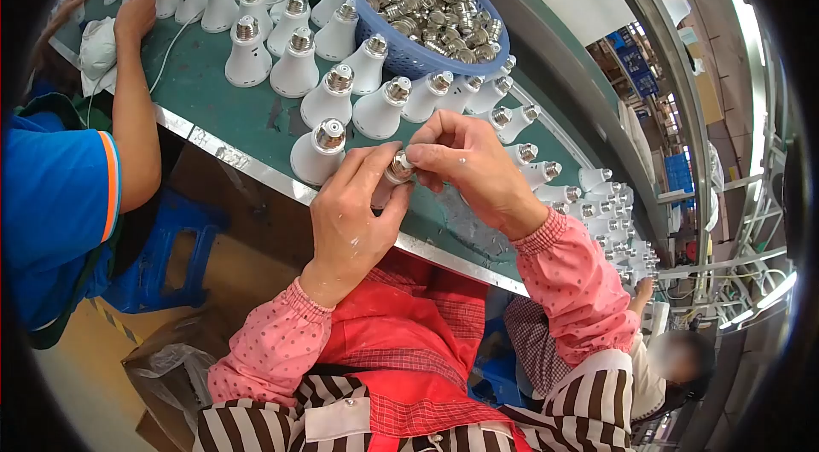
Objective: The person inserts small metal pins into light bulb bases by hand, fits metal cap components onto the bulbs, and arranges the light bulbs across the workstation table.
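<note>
My left hand (354, 213) is wrapped round a white light bulb (398, 169) with a silver screw cap, held tilted over the table's front edge. The fingers hide most of the bulb's body. Thumb and fingers of my right hand (478, 162) are pinched together at the tip of that cap; whatever lies between them is too small to tell. Just left of my left hand, another capped bulb (319, 151) stands upright. More capped bulbs (381, 109) stand behind my hands on the green table (209, 98).
A blue plastic basket (375, 42) full of metal screw caps (426, 8) stands behind the bulbs. At left a co-worker in a blue shirt (60, 187) reaches over the table. Another person (653, 375) sits at right. A blue stool (171, 256) and a lined box (171, 375) are below.
</note>
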Motion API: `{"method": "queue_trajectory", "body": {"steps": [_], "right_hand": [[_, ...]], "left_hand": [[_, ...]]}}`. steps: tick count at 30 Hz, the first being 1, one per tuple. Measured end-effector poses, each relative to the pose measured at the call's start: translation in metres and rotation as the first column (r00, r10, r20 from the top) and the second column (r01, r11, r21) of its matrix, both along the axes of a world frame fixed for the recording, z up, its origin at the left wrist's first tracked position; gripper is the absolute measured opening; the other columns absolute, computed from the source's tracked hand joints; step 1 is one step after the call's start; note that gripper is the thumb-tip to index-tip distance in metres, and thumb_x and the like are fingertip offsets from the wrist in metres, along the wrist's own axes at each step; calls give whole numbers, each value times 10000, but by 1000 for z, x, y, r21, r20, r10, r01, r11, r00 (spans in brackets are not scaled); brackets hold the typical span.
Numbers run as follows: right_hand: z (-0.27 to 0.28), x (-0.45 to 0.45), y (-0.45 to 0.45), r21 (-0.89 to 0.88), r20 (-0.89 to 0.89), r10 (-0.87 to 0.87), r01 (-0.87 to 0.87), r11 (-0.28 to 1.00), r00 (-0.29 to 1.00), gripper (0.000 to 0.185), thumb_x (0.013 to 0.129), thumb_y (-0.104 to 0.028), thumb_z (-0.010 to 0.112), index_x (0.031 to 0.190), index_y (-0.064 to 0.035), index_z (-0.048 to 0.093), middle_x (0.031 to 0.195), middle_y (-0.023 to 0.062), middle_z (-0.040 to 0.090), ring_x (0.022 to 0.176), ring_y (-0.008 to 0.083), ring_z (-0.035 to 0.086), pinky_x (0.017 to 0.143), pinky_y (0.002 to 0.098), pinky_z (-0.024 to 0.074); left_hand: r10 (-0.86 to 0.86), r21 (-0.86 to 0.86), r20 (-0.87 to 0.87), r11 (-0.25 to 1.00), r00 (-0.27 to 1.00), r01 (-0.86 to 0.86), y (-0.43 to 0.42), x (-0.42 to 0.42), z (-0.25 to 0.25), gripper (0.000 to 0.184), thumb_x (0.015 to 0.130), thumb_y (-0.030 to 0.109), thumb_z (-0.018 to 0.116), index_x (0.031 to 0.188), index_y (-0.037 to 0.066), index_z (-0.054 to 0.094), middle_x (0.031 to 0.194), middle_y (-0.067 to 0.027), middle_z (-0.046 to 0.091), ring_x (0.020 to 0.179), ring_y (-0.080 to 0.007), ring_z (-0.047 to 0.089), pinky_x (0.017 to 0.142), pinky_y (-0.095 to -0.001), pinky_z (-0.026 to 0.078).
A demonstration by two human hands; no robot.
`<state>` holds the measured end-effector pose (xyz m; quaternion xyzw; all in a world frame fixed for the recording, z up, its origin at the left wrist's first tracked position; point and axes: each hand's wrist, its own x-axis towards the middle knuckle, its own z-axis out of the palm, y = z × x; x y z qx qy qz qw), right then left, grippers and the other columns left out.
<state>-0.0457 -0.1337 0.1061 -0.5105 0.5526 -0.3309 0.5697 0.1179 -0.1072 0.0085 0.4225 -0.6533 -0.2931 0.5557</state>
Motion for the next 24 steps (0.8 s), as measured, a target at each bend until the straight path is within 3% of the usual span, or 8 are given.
{"method": "queue_trajectory", "body": {"steps": [7, 15, 18, 21, 24], "right_hand": [[4, 3, -2, 26, -18, 5, -4, 1000, 1000, 169, 888, -80, 757, 948, -6, 618, 858, 76, 701, 725, 123, 636, 620, 269, 483], [-2, -4, -3, 195, 185, -72, 35, 980, 980, 127, 922, -89, 737, 976, -34, 637, 869, 59, 704, 729, 125, 628, 656, 278, 489], [-3, -2, -3, 222, 191, -109, 65, 973, 976, 109, 935, -99, 722, 985, -42, 644, 868, 45, 697, 725, 119, 613, 663, 272, 482], [-5, 1, -3, 199, 149, -101, 70, 978, 984, 105, 932, -101, 719, 986, -50, 646, 865, 39, 692, 713, 113, 598, 654, 264, 466], [-6, 1, -2, 174, 142, -82, 57, 983, 986, 116, 917, -102, 728, 979, -54, 642, 862, 40, 691, 705, 110, 590, 639, 261, 451]], "left_hand": [[-16, 41, -2, 999, 1000, 16, 0, -2, -1, 444, 835, 45, 785, 1266, 55, 681, 1113, -107, 699, 953, -350, 713, 807, -428, 569], [-14, 38, 9, 999, 1000, 13, 0, -1, 0, 435, 839, 38, 772, 1263, 52, 679, 1111, -113, 696, 956, -351, 711, 808, -429, 569], [14, 20, 2, 1000, 1000, -14, 1, -3, 0, 439, 824, 3, 791, 1249, 62, 702, 1064, -97, 691, 817, -242, 675, 682, -342, 536], [20, -10, 15, 1000, 1000, -20, 0, -3, -1, 442, 824, 6, 793, 1253, 61, 701, 1068, -98, 688, 817, -243, 675, 684, -343, 537], [-9, 41, 4, 999, 1000, 9, 2, -2, 1, 433, 840, 37, 765, 1264, 49, 676, 1098, -120, 686, 930, -356, 703, 799, -427, 562]]}}
